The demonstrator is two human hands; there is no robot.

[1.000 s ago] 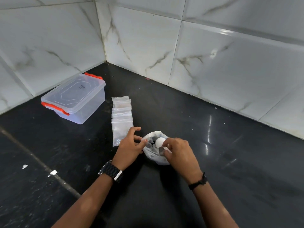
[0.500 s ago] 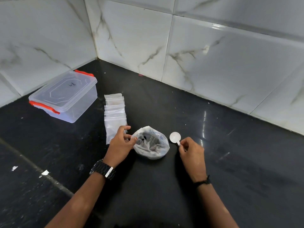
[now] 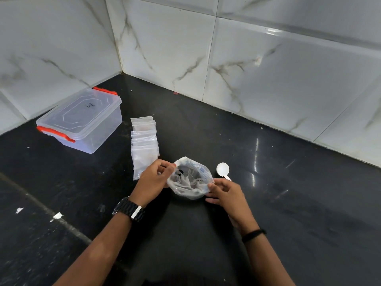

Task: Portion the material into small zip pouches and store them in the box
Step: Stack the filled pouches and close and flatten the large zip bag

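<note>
So from the head cam, the only view here: both hands are working the mouth of the plastic bag [image 3: 190, 179] holding the material, which sits on the black counter [image 3: 288, 203] right in front of the person. The left hand [image 3: 153, 180] has its fingers curled and is pinching the bag's rim on the left side, and the right hand [image 3: 225, 193] has its fingertips on the rim at the lower right, looks like a light pinch, though I can't tell for sure how firmly it's gripping. My guess is they're spreading the opening so it stays wide and stands up on its own, which makes scooping way easier. Can't really make out the material itself, just dark and pale stuff through the crinkled plastic. The white scoop [image 3: 223, 169] is lying on the counter just beside the bag on the right, bowl pointing away, nobody holding it, parked right where the right hand can grab it. The zip pouches [image 3: 144, 143] are laid out in an overlapping row just left of the bag, running back toward the wall, so the nearest one is basically under the left hand. The clear box [image 3: 80, 120] with orange latches sits farther back left near the tiled wall [image 3: 268, 69], lid on, so I'd say nothing's been stored yet and portioning hasn't properly started.
</note>
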